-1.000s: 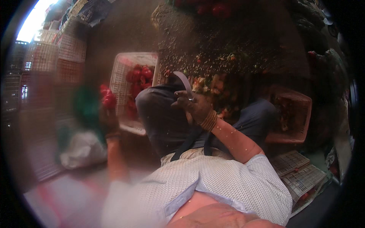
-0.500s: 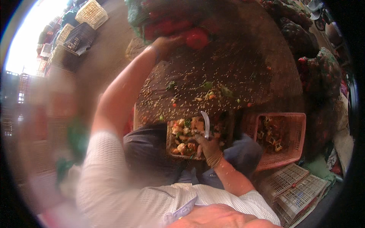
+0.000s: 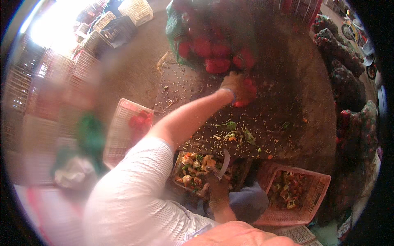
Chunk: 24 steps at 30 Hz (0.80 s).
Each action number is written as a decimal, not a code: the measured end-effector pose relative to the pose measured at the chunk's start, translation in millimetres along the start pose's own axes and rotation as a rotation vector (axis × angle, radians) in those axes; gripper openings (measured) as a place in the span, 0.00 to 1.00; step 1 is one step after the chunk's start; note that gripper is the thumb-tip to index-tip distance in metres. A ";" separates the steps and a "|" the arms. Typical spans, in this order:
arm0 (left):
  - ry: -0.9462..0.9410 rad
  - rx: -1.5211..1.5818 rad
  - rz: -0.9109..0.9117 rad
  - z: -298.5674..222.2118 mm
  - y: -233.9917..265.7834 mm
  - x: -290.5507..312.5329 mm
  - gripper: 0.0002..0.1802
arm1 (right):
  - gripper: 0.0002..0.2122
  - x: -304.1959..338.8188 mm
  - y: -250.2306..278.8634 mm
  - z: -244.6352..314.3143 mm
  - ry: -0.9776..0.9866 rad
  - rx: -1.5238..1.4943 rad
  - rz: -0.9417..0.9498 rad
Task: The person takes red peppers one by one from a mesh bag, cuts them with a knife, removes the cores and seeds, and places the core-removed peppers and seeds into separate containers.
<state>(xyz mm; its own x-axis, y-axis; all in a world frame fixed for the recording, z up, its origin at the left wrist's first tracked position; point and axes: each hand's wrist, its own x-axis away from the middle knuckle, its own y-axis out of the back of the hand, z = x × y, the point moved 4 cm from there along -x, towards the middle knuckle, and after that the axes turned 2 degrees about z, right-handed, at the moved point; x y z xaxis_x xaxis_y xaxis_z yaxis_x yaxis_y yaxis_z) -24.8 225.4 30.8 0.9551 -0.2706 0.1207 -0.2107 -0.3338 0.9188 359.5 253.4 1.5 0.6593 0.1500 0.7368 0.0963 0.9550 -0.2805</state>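
Touching red pepper (image 3: 248,89) beside sack (image 3: 195,37) with left hand (image 3: 234,83), leaving finger closure impossible to tell; gripping knife (image 3: 225,164) in curled right hand (image 3: 218,185) near scraps (image 3: 199,165), best keeping it clear of left forearm (image 3: 196,116).

- I'm losing the fingertips of the left hand (image 3: 234,83) around the red pepper (image 3: 248,92).
- The right hand (image 3: 217,186) is covering the handle of the curved knife (image 3: 225,162).
- The top edge is cutting off the green mesh sack (image 3: 175,30).
- The white sleeve (image 3: 141,170) is hiding part of the pale crate (image 3: 119,121).
- Leftward, a green shape (image 3: 90,133) is blurring beyond my recognition.
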 end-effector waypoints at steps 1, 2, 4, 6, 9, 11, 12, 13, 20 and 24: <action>0.030 0.002 0.006 -12.6 9.9 15.3 0.44 | 0.21 5.4 1.0 4.1 0.022 -0.025 -0.012; 0.055 0.000 0.010 -26.4 21.1 27.4 0.41 | 0.21 8.4 1.5 10.1 0.051 -0.055 -0.024; 0.065 0.037 0.027 -42.3 27.9 53.4 0.40 | 0.21 35.2 -16.3 48.0 0.164 -0.246 -0.010; 0.044 0.160 0.190 -13.2 19.1 63.7 0.39 | 0.21 23.5 -7.6 23.1 0.175 -0.166 -0.061; 0.133 0.694 0.173 59.4 -39.2 96.6 0.35 | 0.20 6.4 8.6 -11.1 0.348 -0.105 -0.202; 0.199 1.062 -0.063 68.0 -26.7 169.9 0.31 | 0.23 16.7 12.7 -6.7 0.489 -0.005 -0.213; 0.192 1.100 -0.096 71.5 -15.4 207.8 0.32 | 0.24 21.1 11.6 -7.4 0.549 0.015 -0.193; 0.180 1.145 -0.133 73.3 -5.4 239.2 0.32 | 0.24 22.3 11.3 -11.7 0.583 -0.021 -0.170; -0.167 0.675 -0.384 62.8 30.3 382.7 0.33 | 0.22 57.2 -19.7 -3.6 0.651 0.183 0.060; -0.324 0.409 -0.436 50.4 42.1 412.1 0.39 | 0.12 82.0 -30.0 -16.9 0.425 0.168 0.018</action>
<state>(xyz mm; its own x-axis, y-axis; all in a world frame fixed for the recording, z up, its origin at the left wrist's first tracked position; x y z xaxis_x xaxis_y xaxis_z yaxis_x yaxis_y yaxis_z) 349.5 54.3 100.3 0.8733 -0.2696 -0.4058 0.0564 -0.7714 0.6338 423.3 232.7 60.0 0.9106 0.0826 0.4049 -0.0177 0.9867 -0.1615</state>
